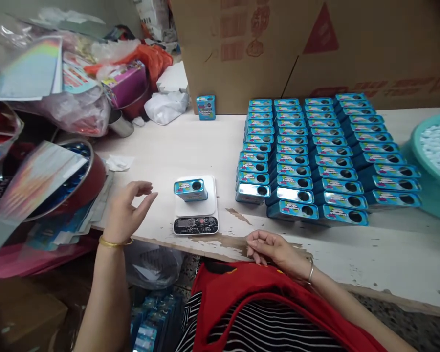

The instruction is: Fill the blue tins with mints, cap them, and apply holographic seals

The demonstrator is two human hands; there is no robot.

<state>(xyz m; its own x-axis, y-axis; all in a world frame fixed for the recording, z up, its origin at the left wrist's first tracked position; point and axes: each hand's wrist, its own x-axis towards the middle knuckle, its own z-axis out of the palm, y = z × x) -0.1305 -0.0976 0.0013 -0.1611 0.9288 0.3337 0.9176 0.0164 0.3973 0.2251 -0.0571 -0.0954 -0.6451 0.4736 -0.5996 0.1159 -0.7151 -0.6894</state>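
A small blue tin [190, 189] with a round hole on top lies on a white digital scale [195, 207] near the table's front edge. My left hand [126, 210] hovers just left of the scale, fingers apart, holding nothing. My right hand [273, 248] rests at the front edge of the white table [205, 142], fingers loosely curled, with nothing in it. To the right, several rows of matching blue tins [322, 156] lie packed side by side.
A teal basin [430, 161] of small white pieces stands at the far right. A large cardboard box [315, 49] lines the back, with one upright blue tin [206, 107] before it. A red bowl [69, 186], plastic bags and holographic sheets crowd the left.
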